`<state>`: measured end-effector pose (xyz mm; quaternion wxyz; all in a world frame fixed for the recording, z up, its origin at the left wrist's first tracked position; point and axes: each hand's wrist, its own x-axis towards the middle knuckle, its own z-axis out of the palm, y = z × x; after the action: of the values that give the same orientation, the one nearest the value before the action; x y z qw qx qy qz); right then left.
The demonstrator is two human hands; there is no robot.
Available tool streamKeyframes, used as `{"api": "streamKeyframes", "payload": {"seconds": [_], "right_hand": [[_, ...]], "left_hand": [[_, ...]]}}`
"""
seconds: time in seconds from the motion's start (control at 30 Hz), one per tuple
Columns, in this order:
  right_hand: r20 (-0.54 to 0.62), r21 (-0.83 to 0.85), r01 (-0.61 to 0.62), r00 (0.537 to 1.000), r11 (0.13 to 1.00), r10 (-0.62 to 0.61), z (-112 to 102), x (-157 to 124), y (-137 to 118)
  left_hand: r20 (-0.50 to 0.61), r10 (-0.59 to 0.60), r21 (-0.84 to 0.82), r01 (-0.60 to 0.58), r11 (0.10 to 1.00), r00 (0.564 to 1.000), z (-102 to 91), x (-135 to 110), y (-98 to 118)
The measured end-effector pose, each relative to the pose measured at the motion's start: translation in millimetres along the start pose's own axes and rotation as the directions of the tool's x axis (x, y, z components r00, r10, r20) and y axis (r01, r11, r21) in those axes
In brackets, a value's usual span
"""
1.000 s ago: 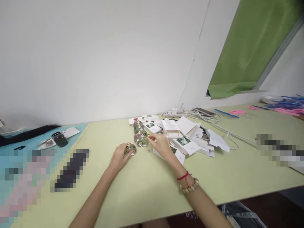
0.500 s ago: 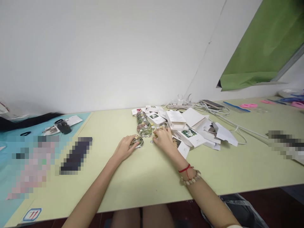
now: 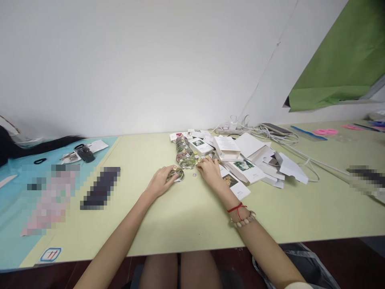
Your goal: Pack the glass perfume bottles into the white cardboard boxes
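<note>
My left hand [image 3: 161, 181] is wrapped round a small round glass bottle [image 3: 178, 175] with a gold top, which rests on the table. Just beyond it, several similar glass bottles [image 3: 187, 160] stand in a row running toward the wall. My right hand [image 3: 209, 172] is closed, its fingers curled down among small gold caps [image 3: 196, 153] beside the white boxes. Whatever its fingertips grip is hidden or too small to name. Between the hands lies a small clear disc-like piece [image 3: 194, 175].
White flower-printed boxes [image 3: 243, 165] and opened cartons are heaped to the right. Behind them lie a power strip [image 3: 230, 131], white cables [image 3: 288, 138] and a phone [image 3: 275, 129]. A dark jar [image 3: 84, 153] stands on a blue cloth [image 3: 99, 156] at left. Pink scissors [image 3: 325, 131] lie far right.
My right hand has shifted slightly forward toward the gold caps, uncovering more of the small disc. The left hand keeps its hold on the bottle. The whole view has shifted a little.
</note>
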<state>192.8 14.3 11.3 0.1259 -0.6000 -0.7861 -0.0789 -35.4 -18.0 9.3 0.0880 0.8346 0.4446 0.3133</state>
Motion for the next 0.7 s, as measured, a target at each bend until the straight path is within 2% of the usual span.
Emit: {"api": "streamKeyframes", "payload": {"seconds": [0.23,0.5,0.6,0.7], "right_hand": [[-0.008,0.044,0.015,1.000,0.999,-0.015,5,0,-1],[-0.148,0.152,-0.012,0.988,0.988,0.035,-7,-1,1],[-0.259,0.252,-0.022,0.962,0.967,0.089,-10,1,3],[-0.438,0.468,0.075,0.885,0.880,0.158,-15,1,-3]], "left_hand": [[0.034,-0.017,0.029,0.016,0.999,0.999,1.0,0,-3],[0.070,-0.015,0.065,0.011,0.998,0.997,-2.5,0,1],[0.078,-0.017,0.071,0.011,0.997,0.997,-2.9,0,1],[0.082,-0.012,0.077,0.005,0.997,0.997,-1.9,1,1]]}}
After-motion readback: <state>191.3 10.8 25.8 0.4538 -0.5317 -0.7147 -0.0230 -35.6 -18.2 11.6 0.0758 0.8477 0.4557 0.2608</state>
